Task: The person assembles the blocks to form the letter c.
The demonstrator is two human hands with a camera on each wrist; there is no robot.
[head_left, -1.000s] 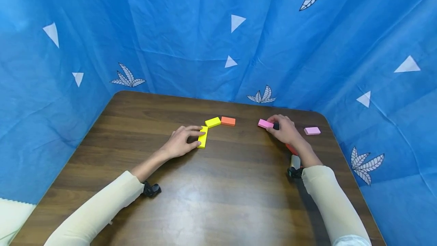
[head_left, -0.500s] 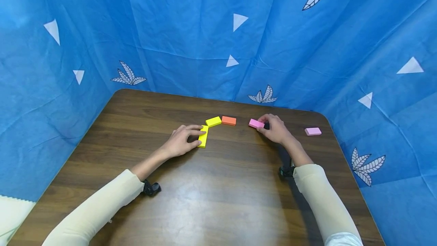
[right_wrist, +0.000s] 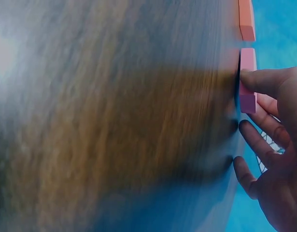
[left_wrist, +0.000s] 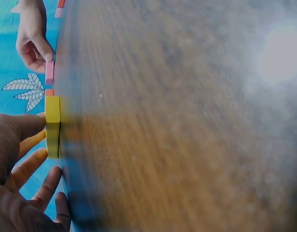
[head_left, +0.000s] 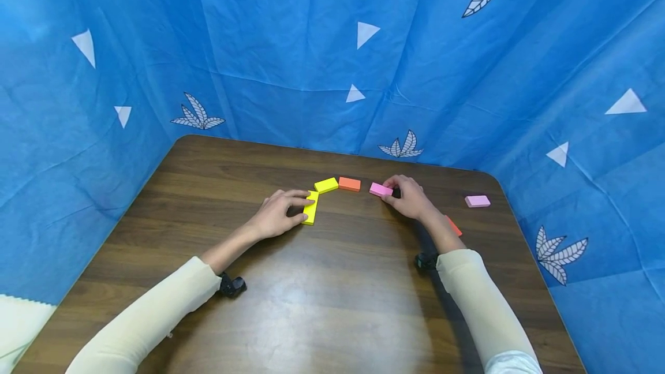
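On the wooden table my left hand [head_left: 275,215] holds a yellow block [head_left: 312,209] between thumb and fingers; it lies flat, pointing toward me. A second yellow block [head_left: 326,185] meets its far end at an angle, and an orange block [head_left: 350,184] follows to the right. My right hand [head_left: 410,197] pinches a pink block [head_left: 381,189] just right of the orange one, with a gap between the two. In the right wrist view the thumb presses the side of the pink block [right_wrist: 247,79], close over the table, and the orange block [right_wrist: 246,20] is beyond it.
A paler pink block [head_left: 477,201] lies near the table's right edge. Partly behind my right forearm shows a red-orange block [head_left: 453,225]. A blue curtain [head_left: 291,62] hangs along the back and sides of the table [head_left: 234,154].
My right hand has moved left with the pink block, bringing it closer to the orange block. The left hand has stayed on the yellow block.
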